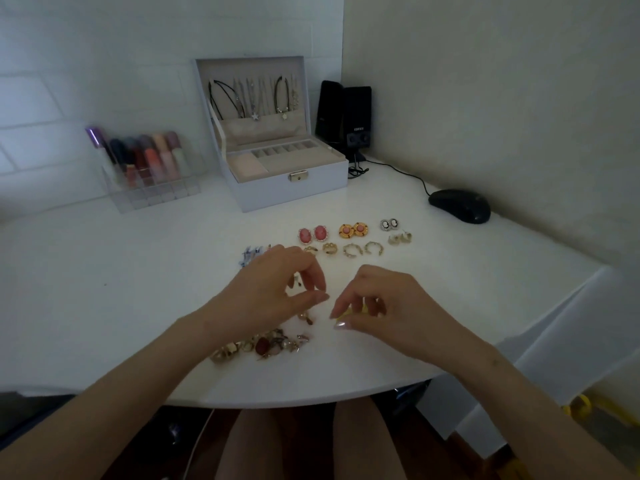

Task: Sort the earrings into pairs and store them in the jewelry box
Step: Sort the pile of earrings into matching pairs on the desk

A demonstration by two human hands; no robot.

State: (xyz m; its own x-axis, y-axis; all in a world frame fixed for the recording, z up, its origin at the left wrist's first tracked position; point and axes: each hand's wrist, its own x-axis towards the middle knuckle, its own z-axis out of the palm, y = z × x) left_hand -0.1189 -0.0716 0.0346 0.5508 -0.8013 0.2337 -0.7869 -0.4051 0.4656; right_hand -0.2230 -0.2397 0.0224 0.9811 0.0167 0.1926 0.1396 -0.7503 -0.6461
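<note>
Fingers (313, 275) just beyond earring pile (266, 344)

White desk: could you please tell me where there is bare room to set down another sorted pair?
Bare: the wide left stretch of the desk between the lipstick organizer and the unsorted earring pile, and the right side between the gold hoops and the computer mouse. Crowded: the sorted rows before the jewelry box.

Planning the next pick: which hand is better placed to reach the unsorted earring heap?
Left, probably. The left hand hangs right by the heap; the right hand is farther off, apparently pinching a yellow thing.
</note>
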